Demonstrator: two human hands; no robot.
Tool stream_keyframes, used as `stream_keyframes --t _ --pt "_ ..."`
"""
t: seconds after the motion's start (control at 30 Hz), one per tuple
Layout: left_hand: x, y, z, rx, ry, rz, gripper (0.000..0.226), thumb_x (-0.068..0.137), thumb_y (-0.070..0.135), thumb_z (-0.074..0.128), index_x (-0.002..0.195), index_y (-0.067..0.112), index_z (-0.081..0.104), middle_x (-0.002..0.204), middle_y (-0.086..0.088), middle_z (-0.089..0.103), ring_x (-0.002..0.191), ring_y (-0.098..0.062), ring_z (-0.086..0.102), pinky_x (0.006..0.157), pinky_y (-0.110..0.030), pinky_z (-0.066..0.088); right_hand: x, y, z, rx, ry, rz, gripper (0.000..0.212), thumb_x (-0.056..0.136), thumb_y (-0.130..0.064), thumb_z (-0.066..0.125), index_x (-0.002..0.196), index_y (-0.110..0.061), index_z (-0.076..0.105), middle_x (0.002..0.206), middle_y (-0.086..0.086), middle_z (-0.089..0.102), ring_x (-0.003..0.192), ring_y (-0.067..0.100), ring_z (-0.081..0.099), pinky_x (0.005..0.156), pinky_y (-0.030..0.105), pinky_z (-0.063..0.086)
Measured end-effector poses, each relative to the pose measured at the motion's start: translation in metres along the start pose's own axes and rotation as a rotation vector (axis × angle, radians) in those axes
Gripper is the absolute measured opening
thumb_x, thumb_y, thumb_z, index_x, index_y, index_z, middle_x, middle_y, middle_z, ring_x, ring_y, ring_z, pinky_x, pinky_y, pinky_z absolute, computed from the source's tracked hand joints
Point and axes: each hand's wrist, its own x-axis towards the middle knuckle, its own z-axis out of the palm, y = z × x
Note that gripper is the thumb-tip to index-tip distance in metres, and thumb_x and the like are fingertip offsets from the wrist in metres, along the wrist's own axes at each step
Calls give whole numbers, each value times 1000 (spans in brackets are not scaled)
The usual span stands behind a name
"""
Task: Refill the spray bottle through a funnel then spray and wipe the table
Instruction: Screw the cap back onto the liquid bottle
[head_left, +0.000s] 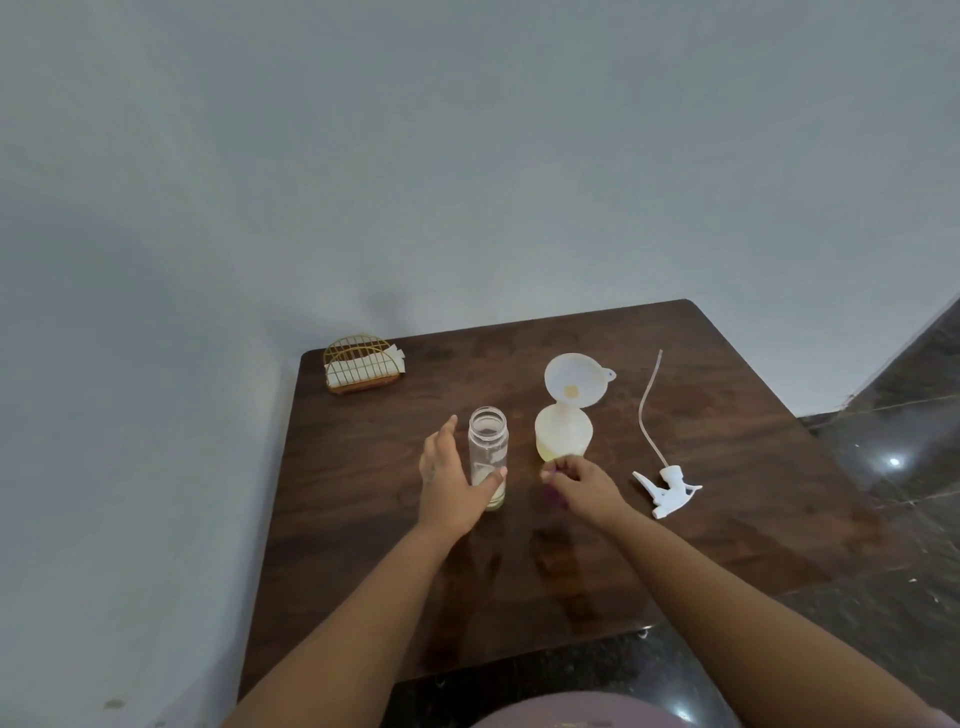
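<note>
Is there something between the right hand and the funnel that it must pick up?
Yes. The cup with yellowish liquid stands directly between the right hand and the funnel, which leans against the cup's far side. The hand must go over or around it.

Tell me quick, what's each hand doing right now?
Left hand: open, fingers straight, thumb against the bottle.
Right hand: fingers curled near the cup; cannot tell if it holds anything.

Gold wire napkin holder (362, 363) with white napkins, far-left table corner, by wall
</note>
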Motion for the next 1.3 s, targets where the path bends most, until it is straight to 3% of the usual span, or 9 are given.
stream_keyframes --t 0.1,0.3,0.47,0.57,0.7,0.87,0.93,1.07,1.3 --pt "4 2 -5 -19 27 55 92 77 36 79 150 28 23 154 1 28 143 -20 23 113 -43 32 -8 -31 0 -5 53 -174 36 79 -32 77 107 -27 56 105 -4 58 96 20 60 81 35 57" --pt "11 11 -13 -30 15 153 86 79 38 77 149 26 30 149 6 40 139 -14 29 110 -36 32 -6 -83 -10 54 215 -363 40 95 -32 56 135 -33 51 119 -1 46 105 23 58 89 40 56" --pt "18 15 -15 -78 -27 192 63 84 37 73 139 21 47 135 5 54 127 -13 46 100 -27 40 -2 -107 -5 195 -9 -407 25 99 -17 49 119 -28 59 117 -2 56 92 16 61 70 21 54" --pt "20 17 -16 -121 -86 193 47 84 32 73 126 19 56 117 4 62 107 -13 59 90 -27 50 7 -106 7 -43 24 -396 24 100 -14 46 115 -25 61 121 -1 56 108 17 55 81 25 51" --pt "24 19 -17 -97 -93 187 49 82 30 76 125 17 56 115 3 62 102 -14 60 86 -26 51 13 -106 15 -361 157 -362 26 101 -18 43 121 -19 59 124 6 53 109 18 53 85 21 39" --pt "28 15 -19 -122 -98 161 48 82 22 75 127 18 57 118 3 64 103 -12 60 88 -26 52 3 -111 19 -522 -22 -466 48 99 -34 49 143 -17 40 133 5 49 120 22 48 98 29 41" --pt "28 13 -17 -167 -99 122 49 81 17 77 126 18 58 118 2 65 102 -12 61 89 -30 54 1 -115 17 -730 -87 -535 60 97 -29 54 150 -20 28 136 6 43 123 23 44 102 31 40" --pt "25 14 -17 -176 -96 105 53 80 14 77 128 17 56 120 3 64 106 -12 59 87 -23 49 -1 -123 15 -984 -133 -552 78 90 -7 61 153 -18 16 140 8 38 123 24 46 99 30 43" --pt "25 11 -14 -213 -103 77 40 79 13 77 115 20 60 109 5 66 101 -15 60 89 -41 55 0 -130 22 -1128 -123 -450 74 96 -9 50 153 -10 4 141 16 38 121 29 51 96 33 44"
